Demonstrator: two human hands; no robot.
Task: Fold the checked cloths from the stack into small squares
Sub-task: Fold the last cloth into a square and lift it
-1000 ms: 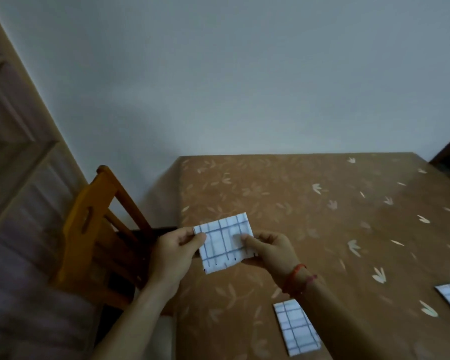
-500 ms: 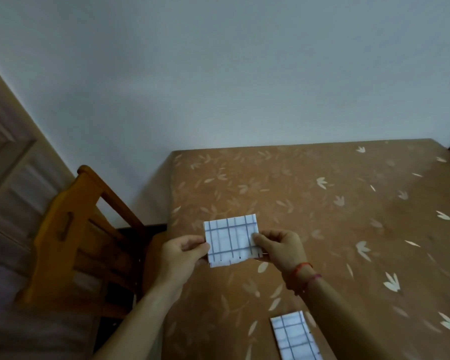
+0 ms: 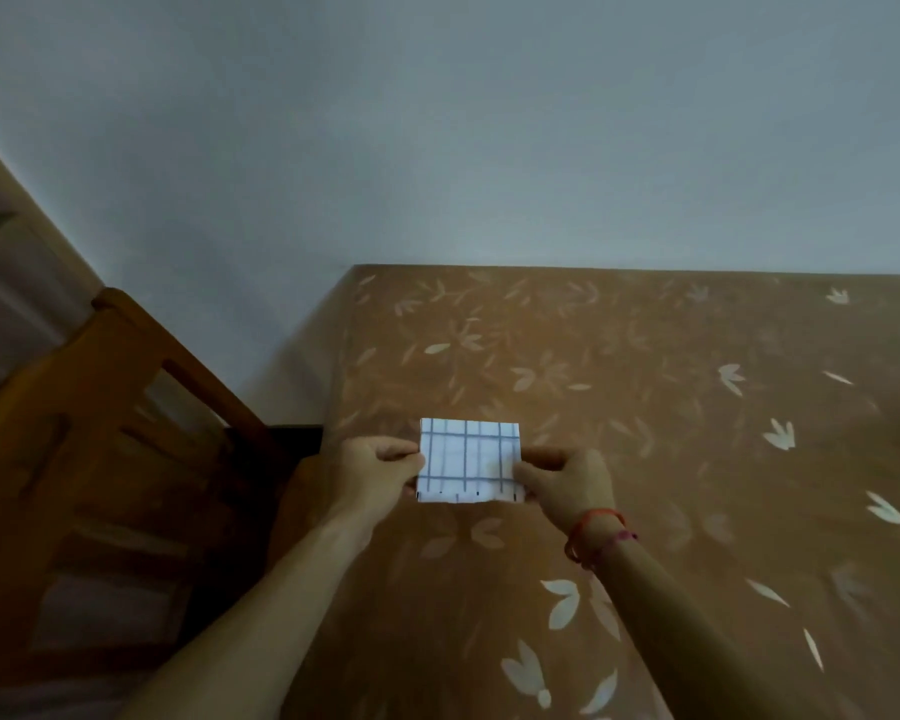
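Hands [image 3: 380, 472] [image 3: 567, 485] level at checked cloth [image 3: 468, 454] sides

We see a dim, flat light with a cool grey cast; its source lies out of view. The plain pale grey wall [image 3: 437, 122] darkens toward the top corners. The small white cloth checked with dark lines [image 3: 468, 459] is the brightest patch. The brown leaf-patterned table top [image 3: 671, 407] looks matte and muted. The orange-brown wooden chair [image 3: 126, 433] at the left edge looks soft, smeared and stretched.
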